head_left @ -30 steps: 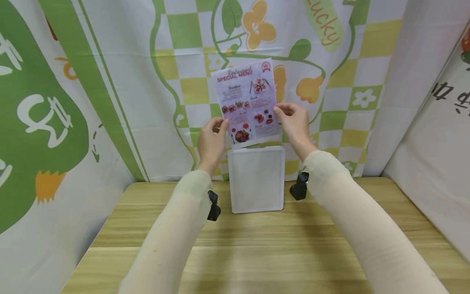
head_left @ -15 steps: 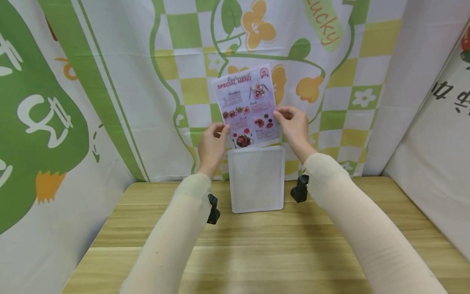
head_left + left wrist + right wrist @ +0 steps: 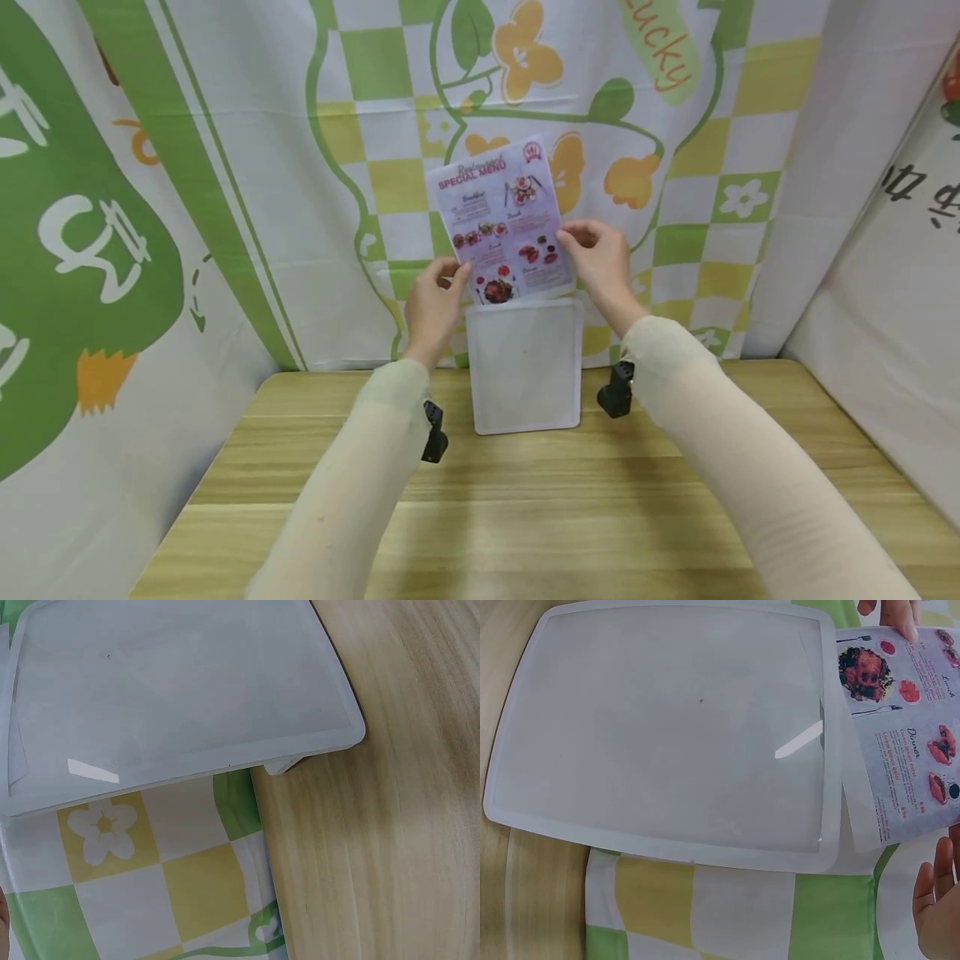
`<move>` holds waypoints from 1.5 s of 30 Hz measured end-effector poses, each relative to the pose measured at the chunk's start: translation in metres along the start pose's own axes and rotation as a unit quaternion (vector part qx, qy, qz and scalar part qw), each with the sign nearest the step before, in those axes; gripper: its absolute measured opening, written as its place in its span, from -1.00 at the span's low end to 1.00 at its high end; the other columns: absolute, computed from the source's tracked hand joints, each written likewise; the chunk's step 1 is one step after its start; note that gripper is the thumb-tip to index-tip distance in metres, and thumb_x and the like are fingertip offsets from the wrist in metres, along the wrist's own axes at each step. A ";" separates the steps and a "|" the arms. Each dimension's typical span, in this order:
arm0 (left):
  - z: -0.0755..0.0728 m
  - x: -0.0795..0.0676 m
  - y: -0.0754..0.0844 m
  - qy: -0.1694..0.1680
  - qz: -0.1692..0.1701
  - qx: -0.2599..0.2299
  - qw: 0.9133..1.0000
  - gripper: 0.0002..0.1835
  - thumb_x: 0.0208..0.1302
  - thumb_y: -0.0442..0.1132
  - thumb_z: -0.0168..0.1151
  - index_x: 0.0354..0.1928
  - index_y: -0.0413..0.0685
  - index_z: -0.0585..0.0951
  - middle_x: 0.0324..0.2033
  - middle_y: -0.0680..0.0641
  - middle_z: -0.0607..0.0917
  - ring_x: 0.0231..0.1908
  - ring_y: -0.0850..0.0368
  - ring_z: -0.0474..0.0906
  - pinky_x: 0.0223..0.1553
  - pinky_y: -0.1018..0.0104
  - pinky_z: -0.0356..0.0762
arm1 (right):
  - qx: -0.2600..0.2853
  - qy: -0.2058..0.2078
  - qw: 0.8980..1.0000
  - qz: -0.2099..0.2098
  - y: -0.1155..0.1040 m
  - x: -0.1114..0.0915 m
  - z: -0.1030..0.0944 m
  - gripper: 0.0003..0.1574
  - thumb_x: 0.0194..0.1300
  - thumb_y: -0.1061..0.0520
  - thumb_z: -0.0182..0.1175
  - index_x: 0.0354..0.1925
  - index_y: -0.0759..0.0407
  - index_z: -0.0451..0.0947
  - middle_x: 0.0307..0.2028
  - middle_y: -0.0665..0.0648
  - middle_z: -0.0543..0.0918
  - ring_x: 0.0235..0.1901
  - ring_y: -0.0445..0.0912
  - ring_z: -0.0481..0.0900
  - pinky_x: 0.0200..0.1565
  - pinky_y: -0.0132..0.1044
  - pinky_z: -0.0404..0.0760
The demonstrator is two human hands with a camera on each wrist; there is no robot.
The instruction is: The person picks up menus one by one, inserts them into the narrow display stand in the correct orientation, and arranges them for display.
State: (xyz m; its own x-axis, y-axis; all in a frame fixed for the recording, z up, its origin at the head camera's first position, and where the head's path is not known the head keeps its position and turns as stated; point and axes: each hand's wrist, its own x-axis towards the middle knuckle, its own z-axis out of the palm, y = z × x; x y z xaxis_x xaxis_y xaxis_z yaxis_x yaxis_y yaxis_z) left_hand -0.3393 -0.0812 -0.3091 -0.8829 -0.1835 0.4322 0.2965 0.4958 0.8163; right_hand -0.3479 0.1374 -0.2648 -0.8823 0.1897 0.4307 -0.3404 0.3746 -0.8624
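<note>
A printed menu sheet (image 3: 498, 225), headed "Special Menu", is held tilted above a white-rimmed upright display frame (image 3: 525, 367). My left hand (image 3: 435, 308) pinches the sheet's left edge between thumb and fingers, low down. On the opposite edge, my right hand (image 3: 602, 262) pinches it the same way. The sheet's lower edge meets the frame's top rim. In the right wrist view the menu (image 3: 900, 742) lies right at that rim. A small corner of paper (image 3: 16, 757) shows at the frame's end in the left wrist view; how deep it sits I cannot tell.
The frame stands near the back of a wooden table (image 3: 480, 517), close to a patterned cloth backdrop (image 3: 390, 183). A rear support (image 3: 281, 765) juts from behind it. Cloth walls (image 3: 870, 275) rise on both sides. Black wrist cameras (image 3: 433, 433) hang below each forearm.
Both hands have lowered the menu slightly, bringing its bottom edge down to the frame's top rim. The sheet leans a bit more to the left. The frame has stayed in place.
</note>
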 end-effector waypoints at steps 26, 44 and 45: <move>0.006 -0.014 -0.021 -0.051 -0.042 0.005 0.998 -0.62 0.38 0.11 0.20 0.03 0.06 0.70 -0.24 0.04 0.69 -0.22 0.14 0.52 -0.34 0.25 0.48 | -0.003 -0.027 0.999 0.030 0.037 -0.024 -0.002 -0.68 0.39 0.14 0.25 -0.01 0.34 0.62 -0.12 0.26 0.67 -0.22 -0.13 0.52 -0.15 -0.38 0.50; 0.006 -0.017 -0.015 -0.051 -0.033 0.032 0.998 -0.64 0.38 0.06 0.23 0.10 0.10 0.66 -0.13 0.08 0.72 -0.16 0.16 0.54 -0.26 0.25 0.44 | -0.033 -0.041 0.998 0.027 0.054 -0.036 -0.006 -0.69 0.36 0.15 0.28 -0.03 0.35 0.63 -0.12 0.29 0.69 -0.25 -0.08 0.52 -0.29 -0.43 0.49; 0.006 -0.016 -0.014 -0.049 -0.031 0.032 0.998 -0.64 0.38 0.07 0.22 0.10 0.10 0.66 -0.13 0.09 0.72 -0.17 0.16 0.54 -0.26 0.25 0.44 | -0.034 -0.041 0.998 0.026 0.054 -0.036 -0.006 -0.69 0.36 0.15 0.28 -0.04 0.35 0.63 -0.12 0.30 0.69 -0.24 -0.06 0.53 -0.29 -0.43 0.49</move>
State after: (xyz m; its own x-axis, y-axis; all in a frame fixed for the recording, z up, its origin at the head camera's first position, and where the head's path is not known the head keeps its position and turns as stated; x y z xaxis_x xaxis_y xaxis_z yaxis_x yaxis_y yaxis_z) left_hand -0.3317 -0.0801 -0.3303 -0.9312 -0.1341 0.3390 0.2184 0.5394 0.8133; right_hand -0.3322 0.1561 -0.3256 -0.9226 0.1368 0.3607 -0.2737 0.4269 -0.8619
